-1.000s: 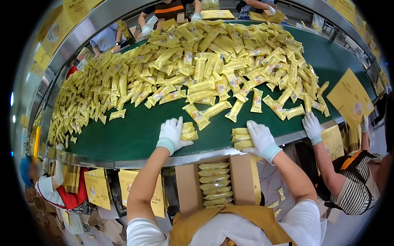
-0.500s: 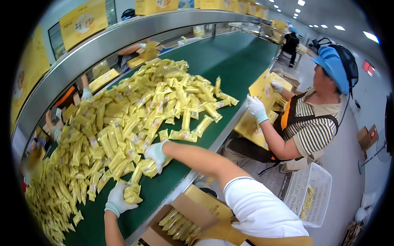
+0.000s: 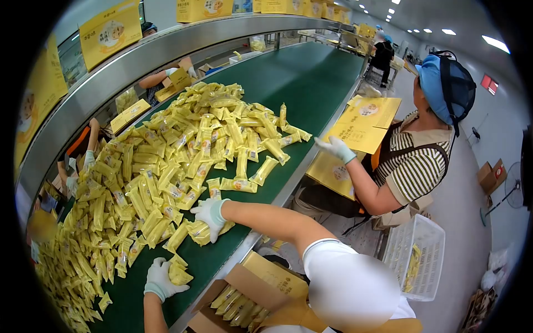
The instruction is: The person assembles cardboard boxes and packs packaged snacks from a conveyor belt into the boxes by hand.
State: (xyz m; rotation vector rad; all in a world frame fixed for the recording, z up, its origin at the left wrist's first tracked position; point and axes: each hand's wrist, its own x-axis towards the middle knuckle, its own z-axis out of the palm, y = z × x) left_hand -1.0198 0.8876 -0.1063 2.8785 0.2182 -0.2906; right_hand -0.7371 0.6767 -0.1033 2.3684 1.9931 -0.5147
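Yellow wrapped packets (image 3: 150, 172) lie in a large heap on the green belt (image 3: 300, 72). My left hand (image 3: 161, 278), in a white glove, is closed round a few yellow packets (image 3: 179, 271) near the belt's front edge. My right hand (image 3: 210, 218), gloved too, holds more packets (image 3: 199, 232) at the heap's front side. Below my hands, an open cardboard box (image 3: 258, 283) contains several packets in a row.
At the right a co-worker (image 3: 416, 161) in a blue cap handles a yellow carton (image 3: 363, 122). A white plastic crate (image 3: 430, 258) stands behind me on the floor. Other workers' arms (image 3: 152, 80) show across the belt.
The view has swung to the right since the first frame. My hands have come to the heap, the right one reaching across. The co-worker's hand has moved off the carton.
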